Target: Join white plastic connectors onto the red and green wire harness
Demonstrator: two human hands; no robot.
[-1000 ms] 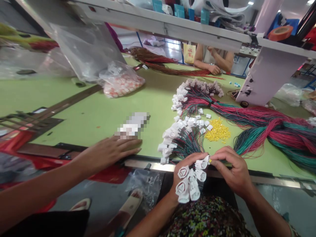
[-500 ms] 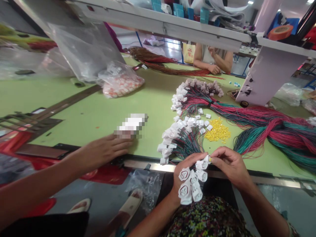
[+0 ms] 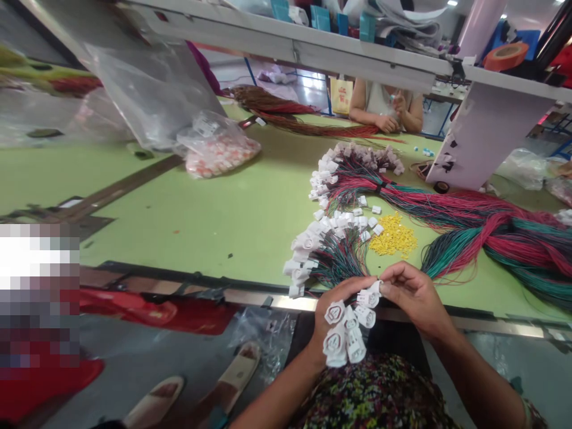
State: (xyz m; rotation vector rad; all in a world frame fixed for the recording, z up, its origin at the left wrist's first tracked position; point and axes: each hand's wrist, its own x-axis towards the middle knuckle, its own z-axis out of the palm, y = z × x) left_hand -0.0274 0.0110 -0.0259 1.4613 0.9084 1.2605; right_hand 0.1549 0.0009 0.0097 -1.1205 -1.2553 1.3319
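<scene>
the yellow pile [image 3: 393, 236] lay on the green table [image 3: 250, 232]. in front of the pile, the left hand [image 3: 324, 305] was curled around a bunch of white connectors [image 3: 351, 325]. the right hand [image 3: 413, 296], also in front of the pile, had its thumb and forefinger against one of them; whether they gripped it or a tiny piece, i could not tell. loose connectors [image 3: 308, 241] spread left of the pile, and red, green and dark wires [image 3: 504, 238] ran to its right.

- I see white connectors [image 3: 351, 322] at lower centre.
- Yellow pieces [image 3: 393, 236] right of centre, on a green tabletop [image 3: 232, 214].
- Red, green and black wires [image 3: 504, 238] at right.
- Dark multicoloured floral cloth [image 3: 379, 396], bottom centre.
</scene>
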